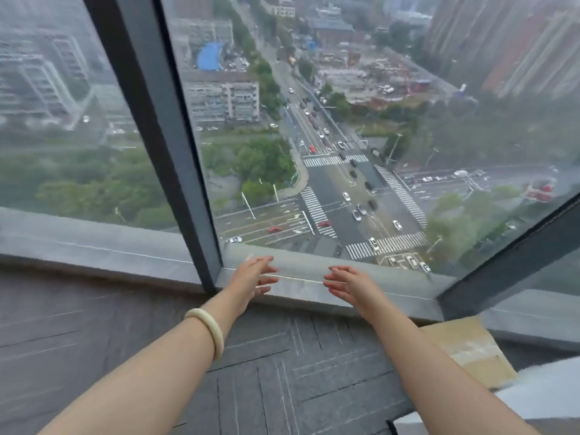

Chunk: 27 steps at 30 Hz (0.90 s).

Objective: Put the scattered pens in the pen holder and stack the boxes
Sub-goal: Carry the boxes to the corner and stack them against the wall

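Note:
Both my arms reach forward toward a tall window. My left hand (253,277) hangs open with fingers spread, holding nothing; a pale bangle (208,332) circles that forearm. My right hand (346,285) is open too, palm facing left, a short gap away from the left hand. Both hover just above the grey window sill (131,246). No pens, pen holder or boxes show in the head view, apart from a flat cardboard piece (467,350) lying at the lower right.
A dark window post (163,136) rises between two glass panes, with a second slanted post (514,252) at right. Grey carpet tiles (282,387) cover the floor below. A white surface edge (549,390) sits at the lower right corner. A city street lies far below outside.

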Tool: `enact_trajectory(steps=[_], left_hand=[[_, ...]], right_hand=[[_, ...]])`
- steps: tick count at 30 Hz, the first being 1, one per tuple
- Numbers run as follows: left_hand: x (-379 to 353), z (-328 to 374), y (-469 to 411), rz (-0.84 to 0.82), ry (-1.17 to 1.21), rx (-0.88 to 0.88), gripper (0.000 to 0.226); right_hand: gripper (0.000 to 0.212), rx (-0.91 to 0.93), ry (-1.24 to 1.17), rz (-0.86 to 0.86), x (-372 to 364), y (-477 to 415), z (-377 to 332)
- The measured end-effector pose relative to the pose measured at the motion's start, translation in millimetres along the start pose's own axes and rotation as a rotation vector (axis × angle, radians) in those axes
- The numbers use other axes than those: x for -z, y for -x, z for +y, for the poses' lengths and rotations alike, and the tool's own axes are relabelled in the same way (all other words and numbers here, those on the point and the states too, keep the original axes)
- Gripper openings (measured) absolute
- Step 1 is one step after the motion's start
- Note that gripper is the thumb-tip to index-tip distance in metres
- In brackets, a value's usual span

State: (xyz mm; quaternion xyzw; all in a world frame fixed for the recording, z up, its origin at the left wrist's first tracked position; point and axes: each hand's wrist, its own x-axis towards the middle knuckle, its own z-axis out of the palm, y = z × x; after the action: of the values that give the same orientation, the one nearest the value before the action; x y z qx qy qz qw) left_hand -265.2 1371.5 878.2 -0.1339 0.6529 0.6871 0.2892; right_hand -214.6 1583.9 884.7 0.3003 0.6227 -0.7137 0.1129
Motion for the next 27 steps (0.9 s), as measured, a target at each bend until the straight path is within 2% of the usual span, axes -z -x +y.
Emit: enact_trajectory(steps=[6,11,14,19,27], left_hand=[[224.0,-21.7,107.3,0.297,0.207,-0.113,0.016],[434.7,-82.5,239.8,0.631,0.368,-0.15,0.013],[530.9,-131.7,322.1,0.858,0.492,-0.118,0.015],[624.4,-206.9,419.1,1.046,0.668,-0.076,0.03],[738.1,-258.4,485.9,1.343,0.845,-0.053,0.036]], right_hand=[[0.015,0.029,0.176,-0.282,-211.0,31.5,16.9],[0.008,-0.016,0.332,-0.526,-422.1,76.1,87.2],[0.012,-0.049,0.446,-0.702,-543.8,126.1,133.3],[0.007,-0.118,0.607,-0.953,-689.8,201.2,190.4],[0.029,-0.167,0.769,-1.139,-870.2,236.1,252.6]])
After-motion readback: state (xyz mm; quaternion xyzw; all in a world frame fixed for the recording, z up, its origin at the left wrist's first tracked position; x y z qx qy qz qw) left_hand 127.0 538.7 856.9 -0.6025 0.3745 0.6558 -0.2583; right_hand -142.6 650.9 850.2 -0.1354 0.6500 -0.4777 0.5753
